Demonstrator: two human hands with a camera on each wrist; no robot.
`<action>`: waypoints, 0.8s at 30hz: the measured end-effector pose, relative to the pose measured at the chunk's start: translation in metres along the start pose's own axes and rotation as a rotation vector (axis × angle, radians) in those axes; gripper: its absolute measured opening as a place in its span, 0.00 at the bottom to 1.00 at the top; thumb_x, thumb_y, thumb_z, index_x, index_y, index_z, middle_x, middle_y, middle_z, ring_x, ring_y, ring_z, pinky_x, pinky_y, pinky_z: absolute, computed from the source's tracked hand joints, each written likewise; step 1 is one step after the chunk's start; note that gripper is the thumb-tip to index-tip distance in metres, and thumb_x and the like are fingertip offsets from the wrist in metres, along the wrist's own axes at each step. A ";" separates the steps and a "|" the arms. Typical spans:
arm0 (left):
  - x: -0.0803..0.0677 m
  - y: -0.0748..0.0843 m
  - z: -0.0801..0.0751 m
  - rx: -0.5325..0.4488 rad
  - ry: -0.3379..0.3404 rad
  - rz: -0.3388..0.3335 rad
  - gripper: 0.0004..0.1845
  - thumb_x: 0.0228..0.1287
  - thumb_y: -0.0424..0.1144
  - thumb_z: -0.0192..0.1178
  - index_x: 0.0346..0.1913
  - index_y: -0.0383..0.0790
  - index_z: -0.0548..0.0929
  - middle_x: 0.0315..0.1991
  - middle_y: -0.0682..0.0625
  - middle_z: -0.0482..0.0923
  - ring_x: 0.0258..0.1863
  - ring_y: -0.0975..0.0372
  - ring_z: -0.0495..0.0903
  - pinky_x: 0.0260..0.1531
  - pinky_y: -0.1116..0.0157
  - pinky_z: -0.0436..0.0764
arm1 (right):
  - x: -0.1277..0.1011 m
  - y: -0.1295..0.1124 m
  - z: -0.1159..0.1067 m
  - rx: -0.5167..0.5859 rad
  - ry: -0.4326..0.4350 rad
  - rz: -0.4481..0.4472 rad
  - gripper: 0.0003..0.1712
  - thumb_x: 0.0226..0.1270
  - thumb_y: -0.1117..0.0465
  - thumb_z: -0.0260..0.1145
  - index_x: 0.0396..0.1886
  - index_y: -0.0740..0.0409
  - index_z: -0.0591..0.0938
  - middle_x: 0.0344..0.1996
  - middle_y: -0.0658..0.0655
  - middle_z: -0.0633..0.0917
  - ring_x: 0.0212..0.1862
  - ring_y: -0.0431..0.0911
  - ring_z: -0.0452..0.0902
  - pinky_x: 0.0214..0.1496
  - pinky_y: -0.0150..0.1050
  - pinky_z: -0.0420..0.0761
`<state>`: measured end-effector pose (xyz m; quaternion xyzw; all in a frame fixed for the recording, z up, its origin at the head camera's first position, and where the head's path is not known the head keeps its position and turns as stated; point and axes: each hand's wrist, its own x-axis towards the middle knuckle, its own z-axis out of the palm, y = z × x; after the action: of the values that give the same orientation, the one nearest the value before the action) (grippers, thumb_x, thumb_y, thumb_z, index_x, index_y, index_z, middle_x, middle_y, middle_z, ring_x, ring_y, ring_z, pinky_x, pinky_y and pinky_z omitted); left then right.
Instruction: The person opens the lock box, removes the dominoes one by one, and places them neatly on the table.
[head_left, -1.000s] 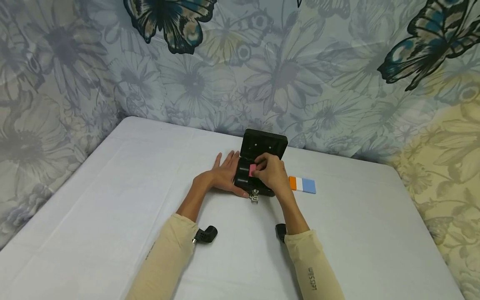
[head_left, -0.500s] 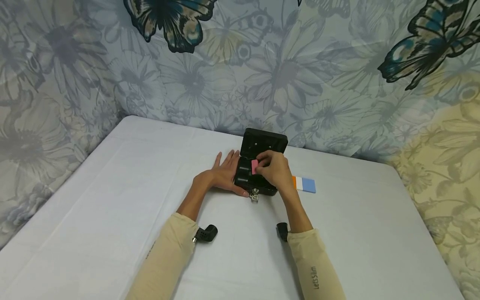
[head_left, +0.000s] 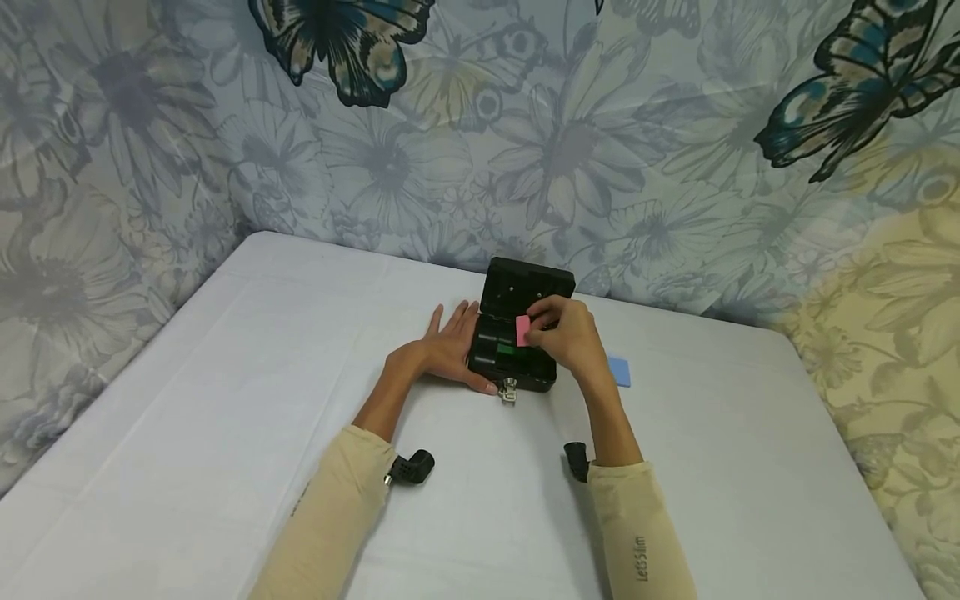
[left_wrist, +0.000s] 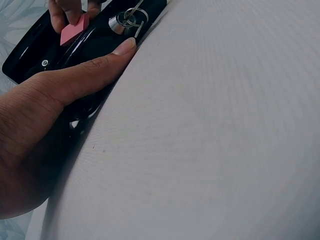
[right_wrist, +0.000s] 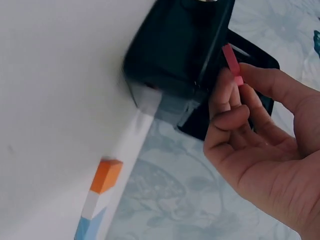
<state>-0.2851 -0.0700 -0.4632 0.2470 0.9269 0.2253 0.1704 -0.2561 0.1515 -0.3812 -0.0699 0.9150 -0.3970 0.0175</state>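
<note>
A black lockable cash box [head_left: 536, 379] stands with its lid [head_left: 517, 287] raised, a silver lock with keys [head_left: 508, 390] on its front. Against the box's left side rests my left hand [head_left: 450, 346], fingers spread and straight; in the left wrist view the thumb [left_wrist: 100, 72] lies along the box front near the lock. My right hand [head_left: 566, 333] pinches a small flat pink block [head_left: 522, 331] between thumb and fingertips, over the box's right part. A dark green patch [head_left: 510, 349] shows inside the box; what it is cannot be made out.
To the right of the box lies a blue block [head_left: 619, 372], partly covered by my right wrist in the head view. The right wrist view shows orange [right_wrist: 107, 175] and white [right_wrist: 90, 204] pieces in line with it. A patterned fabric wall [head_left: 420, 183] stands behind the table.
My right hand has moved right and slightly up, taking the pink block along. The green patch has come into view, and the orange and white pieces are now hidden. My left hand stays put.
</note>
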 end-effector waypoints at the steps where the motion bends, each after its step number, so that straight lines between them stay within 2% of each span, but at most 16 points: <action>1: 0.000 0.000 0.000 -0.001 0.000 0.001 0.75 0.51 0.68 0.71 0.85 0.39 0.31 0.87 0.42 0.25 0.87 0.50 0.24 0.81 0.41 0.21 | 0.000 0.000 -0.002 0.003 -0.007 0.002 0.16 0.64 0.70 0.71 0.52 0.65 0.86 0.38 0.65 0.89 0.43 0.55 0.82 0.41 0.38 0.78; 8: -0.004 0.003 -0.003 -0.006 -0.006 0.006 0.75 0.51 0.67 0.71 0.85 0.38 0.30 0.87 0.42 0.25 0.87 0.50 0.24 0.81 0.41 0.21 | -0.005 0.002 -0.027 0.014 -0.079 0.033 0.18 0.65 0.69 0.71 0.55 0.64 0.84 0.42 0.65 0.88 0.43 0.57 0.84 0.47 0.41 0.78; 14: -0.005 0.005 -0.004 -0.015 -0.021 0.006 0.75 0.52 0.65 0.71 0.84 0.35 0.28 0.87 0.41 0.23 0.87 0.50 0.23 0.81 0.43 0.18 | -0.011 0.015 -0.057 0.007 -0.100 0.100 0.20 0.68 0.66 0.70 0.59 0.63 0.82 0.49 0.67 0.87 0.49 0.58 0.84 0.54 0.44 0.80; 24: -0.010 0.009 -0.008 0.007 -0.042 -0.009 0.75 0.55 0.66 0.71 0.83 0.34 0.27 0.87 0.41 0.23 0.87 0.50 0.22 0.81 0.42 0.20 | -0.025 0.053 -0.106 -0.078 -0.101 0.210 0.26 0.70 0.62 0.69 0.65 0.64 0.78 0.53 0.66 0.85 0.53 0.58 0.80 0.53 0.52 0.76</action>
<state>-0.2769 -0.0713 -0.4498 0.2481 0.9250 0.2162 0.1901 -0.2467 0.2682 -0.3479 0.0056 0.9300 -0.3529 0.1024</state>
